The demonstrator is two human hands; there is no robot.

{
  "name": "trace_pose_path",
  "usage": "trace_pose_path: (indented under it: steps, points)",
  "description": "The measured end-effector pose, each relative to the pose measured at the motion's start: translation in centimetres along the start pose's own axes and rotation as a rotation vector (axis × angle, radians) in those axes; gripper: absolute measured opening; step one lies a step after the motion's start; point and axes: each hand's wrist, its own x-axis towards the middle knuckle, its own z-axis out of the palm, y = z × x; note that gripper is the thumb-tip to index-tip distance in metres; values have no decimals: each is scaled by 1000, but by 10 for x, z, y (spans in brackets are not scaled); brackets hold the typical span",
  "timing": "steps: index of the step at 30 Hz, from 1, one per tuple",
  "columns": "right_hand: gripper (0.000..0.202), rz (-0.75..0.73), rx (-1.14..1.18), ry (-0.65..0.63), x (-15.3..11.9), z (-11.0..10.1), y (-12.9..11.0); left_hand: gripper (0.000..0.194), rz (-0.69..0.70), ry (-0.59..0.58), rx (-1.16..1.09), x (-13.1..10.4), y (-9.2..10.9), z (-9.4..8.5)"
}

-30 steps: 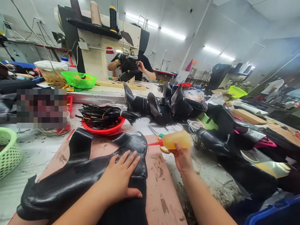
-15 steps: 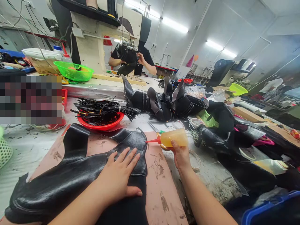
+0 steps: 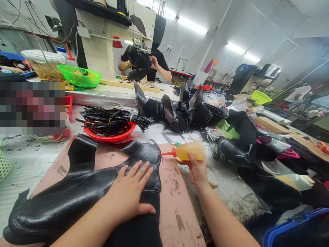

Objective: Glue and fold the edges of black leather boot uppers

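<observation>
A glossy black leather boot upper (image 3: 84, 192) lies on a glue-stained pink board (image 3: 177, 206). My left hand (image 3: 131, 188) rests on it with the fingers spread, pressing the piece flat. In my right hand (image 3: 197, 171) is a squeeze bottle of yellowish glue (image 3: 191, 151), held on its side. Its red nozzle points left, and the tip meets the upper's stitched right edge. Behind the bottle, partly covered by it, lies a pair of scissors (image 3: 168, 138).
A red bowl of black strips (image 3: 110, 137) stands beyond the board. Several black boot uppers (image 3: 174, 113) are piled farther back. Tape rolls (image 3: 212, 175) and a blue bin (image 3: 280, 230) are at right. A person (image 3: 161, 65) works at a sewing machine across the table.
Almost nothing differs. The nozzle tip and both hands stay at about the same place on the upper, and the view has shifted slightly.
</observation>
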Motion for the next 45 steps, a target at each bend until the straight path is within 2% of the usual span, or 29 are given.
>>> trace_pose_path:
  steps: [15, 25, 36, 39, 45]
  points:
    - [43, 8, -13, 30, -4, -2, -1, 90, 14, 2, -21, -1, 0, -1]
    - [43, 8, -90, -19, -9, -7, 0, 90, 8, 6, -17, -2, 1, -2]
    - [44, -18, -134, -67, -18, -3, -12, 93, 25, 32, 3, -1, 0, 2]
    - [43, -39, -150, -104, -22, -5, -14, 93, 26, 33, 10, -1, 1, 2]
    - [44, -34, -162, -98, -31, -13, -14, 92, 28, 33, 6, -1, 1, 3]
